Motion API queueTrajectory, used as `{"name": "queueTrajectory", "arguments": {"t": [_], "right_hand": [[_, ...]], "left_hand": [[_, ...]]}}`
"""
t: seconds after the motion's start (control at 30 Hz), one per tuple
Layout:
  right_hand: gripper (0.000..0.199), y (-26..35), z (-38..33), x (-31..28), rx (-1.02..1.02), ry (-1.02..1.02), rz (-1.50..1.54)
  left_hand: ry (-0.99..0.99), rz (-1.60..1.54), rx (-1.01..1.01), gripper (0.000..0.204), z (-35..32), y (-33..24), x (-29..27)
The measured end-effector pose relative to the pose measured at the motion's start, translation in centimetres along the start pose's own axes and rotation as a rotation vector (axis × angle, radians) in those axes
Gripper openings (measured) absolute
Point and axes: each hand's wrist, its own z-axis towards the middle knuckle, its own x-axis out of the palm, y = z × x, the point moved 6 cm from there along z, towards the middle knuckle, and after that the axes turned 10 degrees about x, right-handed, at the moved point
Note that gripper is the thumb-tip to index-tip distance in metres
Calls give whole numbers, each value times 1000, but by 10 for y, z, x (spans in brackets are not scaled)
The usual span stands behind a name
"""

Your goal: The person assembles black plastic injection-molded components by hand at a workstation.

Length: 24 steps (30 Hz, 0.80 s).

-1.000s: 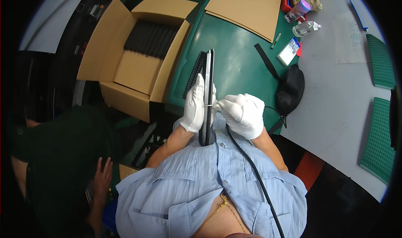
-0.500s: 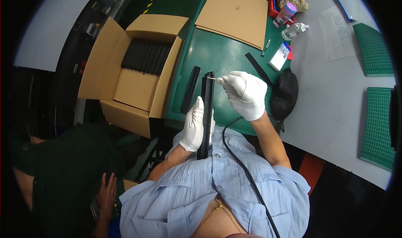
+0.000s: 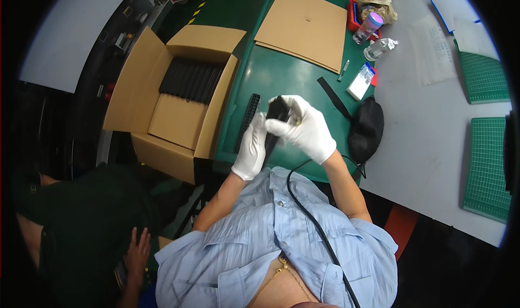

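A long black bar (image 3: 277, 111) is held between my two white-gloved hands above the green tabletop, its far end raised toward me. My left hand (image 3: 251, 150) grips it along the left side, with the glove slightly blurred. From the right, my right hand (image 3: 310, 130) wraps its fingers and thumb around the far end. A small thing seems to sit in the right palm, but its kind cannot be made out. Lying on the table just left of my hands is a black slotted strip (image 3: 249, 117), partly covered by the left glove.
An open cardboard box (image 3: 172, 125) with a row of black bars (image 3: 192, 80) stands at the left. Cardboard sheets (image 3: 303, 26), a pen (image 3: 343, 70), a white box (image 3: 360, 83), a bottle (image 3: 368, 28) and a black pouch (image 3: 366, 129) lie beyond. Another person's hand (image 3: 137, 252) is lower left.
The bar has tipped up and moved away from my body. My right hand has come left from holding a thin metal piece at the bar's end to grasping the bar itself.
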Motion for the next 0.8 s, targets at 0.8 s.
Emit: {"name": "queueTrajectory", "arguments": {"t": [0.8], "right_hand": [[29,26,-81,8,-1072,-364,-662]], "left_hand": [[-83,-14,43,65,-5,3,-15]]}}
